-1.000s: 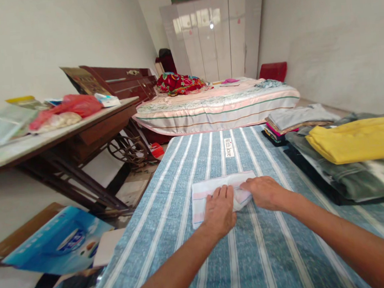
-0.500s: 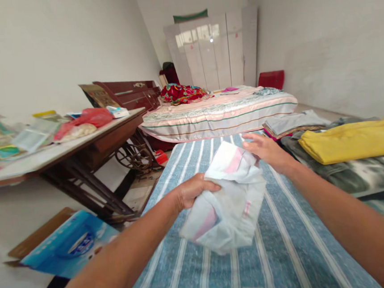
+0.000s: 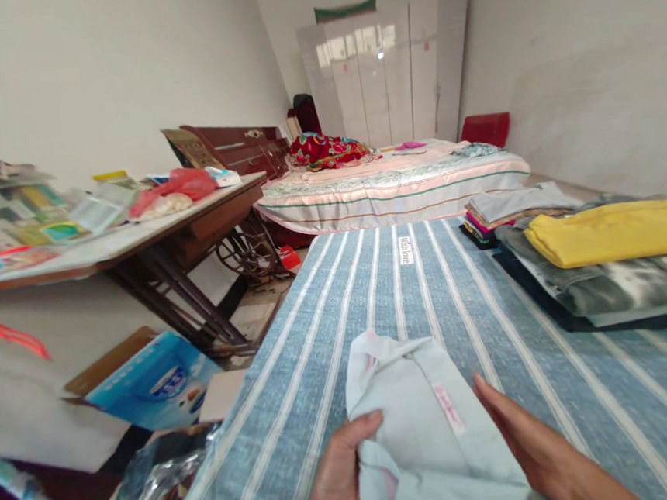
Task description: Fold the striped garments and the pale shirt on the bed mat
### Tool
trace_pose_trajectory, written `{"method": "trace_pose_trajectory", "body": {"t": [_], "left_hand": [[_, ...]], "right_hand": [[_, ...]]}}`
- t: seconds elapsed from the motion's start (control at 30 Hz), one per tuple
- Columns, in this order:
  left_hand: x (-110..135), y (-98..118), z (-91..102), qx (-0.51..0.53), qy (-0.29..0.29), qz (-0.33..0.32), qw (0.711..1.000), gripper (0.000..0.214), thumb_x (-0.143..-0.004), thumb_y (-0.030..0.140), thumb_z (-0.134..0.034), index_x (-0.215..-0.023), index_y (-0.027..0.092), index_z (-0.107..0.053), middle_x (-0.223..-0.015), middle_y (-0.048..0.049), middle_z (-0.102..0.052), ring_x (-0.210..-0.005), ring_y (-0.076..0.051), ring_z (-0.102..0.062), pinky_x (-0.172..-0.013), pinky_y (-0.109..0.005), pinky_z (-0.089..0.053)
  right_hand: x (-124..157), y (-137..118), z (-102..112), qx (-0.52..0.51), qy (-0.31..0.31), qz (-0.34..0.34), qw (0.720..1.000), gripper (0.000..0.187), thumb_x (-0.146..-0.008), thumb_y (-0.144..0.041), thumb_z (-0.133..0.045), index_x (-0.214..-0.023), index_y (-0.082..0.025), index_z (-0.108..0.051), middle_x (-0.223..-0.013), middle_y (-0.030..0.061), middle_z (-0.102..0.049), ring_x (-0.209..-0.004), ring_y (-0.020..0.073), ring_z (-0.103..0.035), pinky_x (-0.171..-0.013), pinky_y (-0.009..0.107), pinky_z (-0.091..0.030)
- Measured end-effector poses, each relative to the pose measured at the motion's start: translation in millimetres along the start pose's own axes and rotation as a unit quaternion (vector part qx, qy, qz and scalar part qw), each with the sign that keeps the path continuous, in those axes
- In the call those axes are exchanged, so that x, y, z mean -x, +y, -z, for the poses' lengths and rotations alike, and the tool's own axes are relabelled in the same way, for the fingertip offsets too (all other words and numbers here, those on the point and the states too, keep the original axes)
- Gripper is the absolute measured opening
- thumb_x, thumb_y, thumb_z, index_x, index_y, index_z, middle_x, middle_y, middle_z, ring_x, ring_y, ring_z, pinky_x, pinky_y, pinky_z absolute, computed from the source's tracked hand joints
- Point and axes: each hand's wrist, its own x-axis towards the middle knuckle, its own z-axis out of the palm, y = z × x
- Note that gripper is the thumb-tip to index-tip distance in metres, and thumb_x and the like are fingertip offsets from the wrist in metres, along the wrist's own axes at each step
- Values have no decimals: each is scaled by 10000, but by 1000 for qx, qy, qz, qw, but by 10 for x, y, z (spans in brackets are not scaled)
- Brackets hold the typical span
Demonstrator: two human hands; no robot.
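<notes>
You have both hands at the near part of the striped sheet (image 3: 325, 328), with a pale blue cloth (image 3: 416, 398) between them, raised toward you above the sheet. Your left hand (image 3: 338, 471) pinches the cloth's left edge, thumb laid over the top. Your right hand (image 3: 531, 443) is alongside the cloth's right edge, fingers straight and close together; its thumb is hidden, so I cannot tell whether it grips. The cloth is folded, tilted and a little crumpled, with a small pink label (image 3: 449, 409) facing up and pink patches showing at its folds.

At the far end of the striped sheet you have a white "With love" patch (image 3: 406, 250). On the sheet's right part sit 2 piles: a smaller stack of clothes (image 3: 519, 202), and nearer you a yellow garment (image 3: 612, 233) on top of dark green clothes (image 3: 605, 288). Beyond the sheet is a bed (image 3: 398, 190) bearing a red flowered blanket (image 3: 330, 151). Left of the sheet stands a cluttered counter (image 3: 208, 226) with a red bag (image 3: 187, 183) on it, and below that, a blue box (image 3: 152, 382).
</notes>
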Motion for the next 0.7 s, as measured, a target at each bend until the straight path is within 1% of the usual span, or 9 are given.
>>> {"method": "trace_pose_trajectory", "body": {"t": [0.03,0.1,0.2,0.3,0.37,0.47,0.57,0.63,0.7], "left_hand": [[42,-36,-13,13,8,-18,1000,554,-663,209,-641,-1192,82,-541,-873,-129,-721,-843,-334,-671,-840,-494,-480],[93,-115,-39,32,27,-64,997,578,-659,160,-665,-1214,78,-524,-890,-134,-719,-849,-323,-671,-846,-467,-481],[101,-258,-47,47,66,-115,990,593,-658,131,-688,-1224,82,-520,-892,-133,-719,-849,-314,-672,-844,-442,-484],[76,-409,9,54,95,-128,986,605,-663,146,-699,-1238,98,-515,-922,-125,-716,-869,-311,-667,-851,-431,-480],[65,-486,74,63,82,-123,987,623,-662,157,-702,-1253,114,-508,-968,-117,-708,-907,-308,-657,-871,-423,-469],[51,-528,159,99,14,-99,990,600,-690,243,-683,-1255,126,-518,-1031,-114,-692,-991,-312,-625,-917,-419,-440],[19,-491,177,144,-43,-104,983,551,-738,341,-619,-1249,155,-532,-1077,-99,-678,-1057,-310,-592,-956,-421,-408],[-5,-451,155,159,-44,-106,981,525,-762,380,-591,-1236,161,-544,-1083,-96,-676,-1071,-310,-584,-965,-423,-400],[-10,-412,112,168,-14,-89,982,506,-771,390,-594,-1209,139,-559,-1039,-105,-690,-1055,-311,-593,-954,-426,-411]], "right_hand": [[58,21,-47,-69,-24,-17,997,790,-775,-780,-197,-1244,-236,-525,-1042,108,-680,-1004,300,-617,-856,490,-456],[139,93,-94,-223,-54,-56,972,838,-710,-809,-348,-1247,-196,-541,-1074,116,-670,-1054,313,-587,-939,486,-397],[182,222,-83,-294,-36,-69,953,772,-678,-741,-527,-1218,-191,-573,-1095,102,-666,-1077,300,-573,-984,445,-363],[168,252,-51,-273,43,-59,959,605,-651,-508,-721,-1146,-176,-615,-1045,95,-685,-1034,283,-598,-955,403,-393],[153,200,-35,-240,64,-60,967,541,-616,-354,-778,-1098,-156,-629,-971,94,-703,-962,276,-629,-896,387,-433],[136,88,-6,-206,28,-56,977,501,-632,-272,-766,-1094,-142,-623,-886,88,-712,-856,259,-657,-799,361,-470],[114,14,31,-177,-24,-43,983,460,-683,-246,-730,-1116,-142,-614,-869,83,-709,-801,231,-661,-745,331,-476],[90,-23,59,-164,-52,-41,984,446,-695,-247,-722,-1115,-141,-615,-873,83,-706,-790,225,-660,-744,334,-478],[53,-92,99,-151,-77,-43,985,452,-687,-257,-728,-1110,-139,-617,-882,85,-703,-787,223,-658,-751,342,-481]]}}
